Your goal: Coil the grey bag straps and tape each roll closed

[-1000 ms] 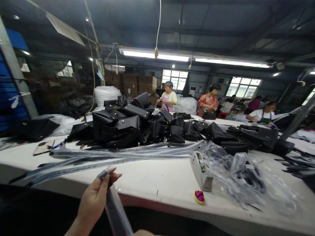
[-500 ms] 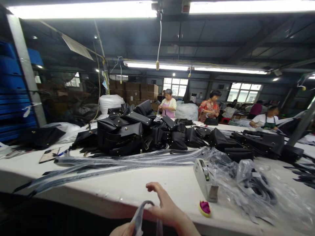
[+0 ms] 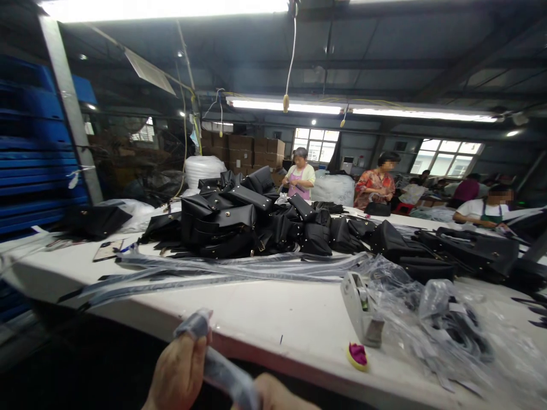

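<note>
Right hand (image 3: 280,394) dropped, left hand (image 3: 177,370) rose; both hands' fingers grip the held strip (image 3: 226,369) by the near table (image 3: 299,307) edge. Wrapped strips (image 3: 162,285) already lie left; held one not laid down.

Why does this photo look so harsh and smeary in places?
In the head view, the nearest tube light burns out to white; the left hand, right hand and wrapped strip look blurred; the plastic wrap catches glints; below the table, shadow hides detail.
</note>
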{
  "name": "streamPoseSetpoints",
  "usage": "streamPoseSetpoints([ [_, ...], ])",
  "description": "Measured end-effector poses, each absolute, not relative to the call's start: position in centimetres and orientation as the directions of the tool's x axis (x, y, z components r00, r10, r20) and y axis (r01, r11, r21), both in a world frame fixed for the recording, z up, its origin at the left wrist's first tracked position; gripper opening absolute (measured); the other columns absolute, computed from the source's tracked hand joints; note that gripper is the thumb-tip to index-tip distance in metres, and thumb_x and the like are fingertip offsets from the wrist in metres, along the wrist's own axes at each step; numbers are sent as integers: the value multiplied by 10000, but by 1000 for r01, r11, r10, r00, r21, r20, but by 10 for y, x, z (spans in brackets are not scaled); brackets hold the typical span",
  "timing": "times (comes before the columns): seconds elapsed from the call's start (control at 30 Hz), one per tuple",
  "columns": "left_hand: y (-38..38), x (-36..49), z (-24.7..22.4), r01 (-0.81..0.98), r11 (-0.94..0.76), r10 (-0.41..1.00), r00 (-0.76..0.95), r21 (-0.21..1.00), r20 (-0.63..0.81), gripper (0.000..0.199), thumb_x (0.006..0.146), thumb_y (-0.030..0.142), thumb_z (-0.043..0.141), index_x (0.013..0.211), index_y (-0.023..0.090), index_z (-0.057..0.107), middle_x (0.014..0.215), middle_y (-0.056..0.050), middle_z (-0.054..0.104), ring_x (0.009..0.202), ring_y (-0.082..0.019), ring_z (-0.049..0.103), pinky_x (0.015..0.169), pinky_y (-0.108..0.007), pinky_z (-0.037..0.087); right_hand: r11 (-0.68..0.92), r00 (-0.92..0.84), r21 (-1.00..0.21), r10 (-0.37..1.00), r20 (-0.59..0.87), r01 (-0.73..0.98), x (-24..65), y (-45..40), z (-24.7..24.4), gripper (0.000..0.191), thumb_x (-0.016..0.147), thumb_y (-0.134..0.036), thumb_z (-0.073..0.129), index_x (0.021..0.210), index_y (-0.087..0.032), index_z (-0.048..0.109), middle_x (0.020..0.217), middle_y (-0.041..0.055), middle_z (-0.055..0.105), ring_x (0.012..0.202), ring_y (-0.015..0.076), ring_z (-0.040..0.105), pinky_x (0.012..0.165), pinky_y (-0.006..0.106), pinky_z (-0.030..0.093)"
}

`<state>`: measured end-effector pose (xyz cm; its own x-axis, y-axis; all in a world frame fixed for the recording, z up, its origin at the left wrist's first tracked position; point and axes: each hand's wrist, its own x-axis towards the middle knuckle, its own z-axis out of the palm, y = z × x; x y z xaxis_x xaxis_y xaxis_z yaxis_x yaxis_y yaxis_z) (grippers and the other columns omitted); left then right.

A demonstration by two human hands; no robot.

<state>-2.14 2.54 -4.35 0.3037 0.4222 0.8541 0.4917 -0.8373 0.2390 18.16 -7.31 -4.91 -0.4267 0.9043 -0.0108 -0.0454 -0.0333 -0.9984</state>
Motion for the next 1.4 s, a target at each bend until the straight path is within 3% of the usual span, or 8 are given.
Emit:
streamPoseSetpoints([
  [0.13,8,-12,-57,339,-797,588,625,500,513,335,928,422,400,767,220,613,710,-31,674,632,-185,633,593,-263,484,-21,-124,-1000,992,-20,-8,206,-40,-51,409,804,-518,552,750,-118,620,525,-15,501,436,85,422,442,216,320],
  [0.27,-14,3,-51,243,-80,809,582,967,-79,586,898,631,289,675,183,593,386,21,453,334,-125,415,378,-230,340,184,71,-889,970,234,419,201,-34,-50,400,664,-186,629,1060,-144,600,991,89,623,908,202,580,837,334,459],
  [0.37,-22,8,-37,22,373,699,650,928,-297,660,833,723,328,667,148,604,308,76,292,265,-84,244,330,-218,282,338,-174,-839,941,291,427,181,-45,-51,534,710,-112,566,1232,-204,511,1171,79,579,1078,206,528,982,362,395],
  [0.6,-14,3,-10,-378,172,954,294,910,-58,470,873,570,467,921,131,628,539,43,439,461,-110,420,501,-246,426,-44,-473,-994,877,-84,97,142,-55,-87,309,895,-442,515,926,-159,638,804,28,610,708,138,566,716,276,468],
  [0.7,9,-15,-26,-65,-426,903,-90,902,420,436,858,576,469,936,173,614,775,-58,599,773,-213,581,773,-342,473,-176,-739,-984,662,-124,8,143,-72,-79,396,850,-504,581,974,-136,659,753,23,615,659,113,556,682,243,447],
  [0.87,23,-34,-57,399,-639,769,363,658,526,379,694,565,629,712,187,647,688,-96,626,682,-259,567,704,-363,445,-183,-564,-976,822,-85,-118,178,-70,-52,428,846,-526,559,915,-113,653,606,0,584,449,67,436,483,197,346],
  [1.13,-17,-4,-36,74,452,650,655,889,-385,643,867,664,354,582,146,608,298,63,296,251,-74,234,329,-209,267,281,-106,-850,959,262,446,195,-44,-44,497,658,-167,628,1149,-158,554,1095,76,600,1007,201,547,935,348,422],
  [1.4,-6,-3,15,-538,530,777,618,655,-121,404,961,382,398,919,60,638,512,58,389,405,-60,379,493,-199,440,1,-377,-994,925,-41,110,146,-52,-70,304,910,-419,480,998,-163,618,746,1,570,658,115,505,642,237,435],
])
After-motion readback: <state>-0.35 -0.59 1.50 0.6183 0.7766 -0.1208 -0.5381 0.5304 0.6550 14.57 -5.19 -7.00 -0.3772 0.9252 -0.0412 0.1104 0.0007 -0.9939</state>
